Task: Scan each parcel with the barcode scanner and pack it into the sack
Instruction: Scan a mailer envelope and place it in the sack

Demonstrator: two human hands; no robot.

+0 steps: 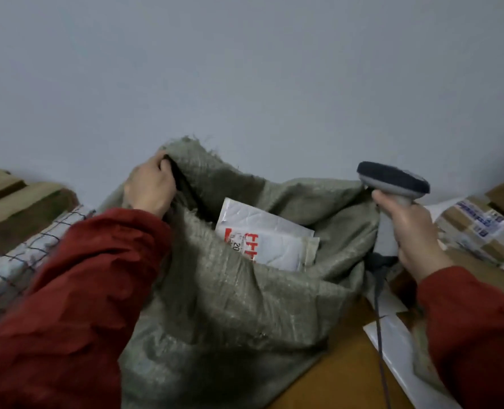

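Left hand (150,187) grips the sack (245,305) rim; right hand (413,228) holds the barcode scanner (392,180).

The left hand's fingers curl over the sack's raised far-left rim. The right hand is wrapped round the scanner's handle just right of the sack, and its cable (379,305) hangs beside the sack. A white parcel (271,234) with red print lies in the sack's open mouth. Right of the sack, on the brown surface (342,376), sit a taped cardboard box (475,228) and what looks like a white mailer (392,343), blurred.

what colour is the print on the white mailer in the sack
Red print on the white mailer, inside the grey-green woven sack; seen in the head view.
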